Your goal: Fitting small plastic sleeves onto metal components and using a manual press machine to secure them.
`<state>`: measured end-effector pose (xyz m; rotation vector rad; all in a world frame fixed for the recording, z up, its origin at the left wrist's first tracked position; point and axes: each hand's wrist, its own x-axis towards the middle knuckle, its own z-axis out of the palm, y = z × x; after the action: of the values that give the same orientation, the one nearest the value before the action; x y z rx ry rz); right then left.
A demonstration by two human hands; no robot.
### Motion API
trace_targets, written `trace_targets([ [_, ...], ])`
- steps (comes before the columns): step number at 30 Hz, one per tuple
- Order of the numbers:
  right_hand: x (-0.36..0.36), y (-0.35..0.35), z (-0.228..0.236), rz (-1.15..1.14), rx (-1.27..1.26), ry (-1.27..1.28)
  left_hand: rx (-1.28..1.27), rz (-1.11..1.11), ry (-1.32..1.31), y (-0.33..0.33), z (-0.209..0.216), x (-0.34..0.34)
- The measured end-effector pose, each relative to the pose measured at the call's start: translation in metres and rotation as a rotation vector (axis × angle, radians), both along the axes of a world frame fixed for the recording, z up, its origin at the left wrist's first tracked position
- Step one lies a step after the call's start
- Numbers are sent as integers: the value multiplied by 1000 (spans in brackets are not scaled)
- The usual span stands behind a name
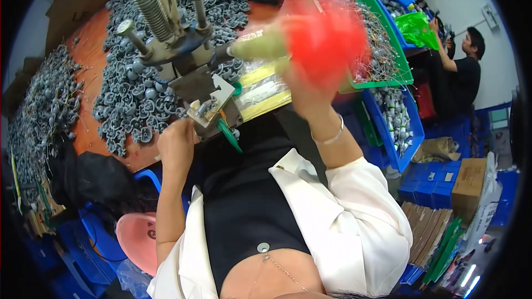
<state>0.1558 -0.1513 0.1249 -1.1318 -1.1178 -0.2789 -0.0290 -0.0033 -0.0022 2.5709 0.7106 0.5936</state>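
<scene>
A hand press (191, 61) with a coiled spring and two upright bolts stands at the table's front edge. My left hand (176, 143) is closed at the left side of its small metal fixture (213, 105); whatever its fingertips pinch is hidden. From the press, a lever wrapped in yellowish-green material (260, 47) reaches to the right. At its outer end a bright red covering (330, 41) is smeared by motion. My right hand (310, 86) is right up against this red covering, its fingers blurred and partly hidden. A green ring-shaped part (228, 134) hangs below the fixture.
Grey plastic parts (127, 91) are heaped around the press on the orange table (88, 86). To the right stand a green tray (407, 72) of wired pieces and a blue bin (415, 133). A pink basin (133, 243) is at lower left. Another person (468, 72) works at far right.
</scene>
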Motion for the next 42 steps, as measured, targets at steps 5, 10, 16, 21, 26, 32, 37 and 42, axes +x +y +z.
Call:
trace_targets([
  [5, 87, 13, -41, -160, -368, 209, -1134, -453, 105, -19, 40, -20],
  [10, 201, -51, -74, -658, -685, 128, -1504, -338, -385, 18, 41, -50],
  [16, 286, -104, -108, -923, -1035, -300, -926, 205, -1204, 231, 117, -79],
  [21, 292, -102, -118, -821, -1058, -428, -345, 318, -1077, 379, 71, -146],
  [26, 307, -126, -70, -1092, -712, -126, -140, -44, -413, 192, 42, 13],
  [32, 291, -125, 23, -1192, -396, -186, 315, -94, 77, 145, 5, 94],
  [37, 253, -131, 46, -972, -374, -117, 355, -137, 206, 154, 6, 93],
  [42, 235, -146, 30, -246, -97, 379, 250, -2, -234, 150, 10, 60],
])
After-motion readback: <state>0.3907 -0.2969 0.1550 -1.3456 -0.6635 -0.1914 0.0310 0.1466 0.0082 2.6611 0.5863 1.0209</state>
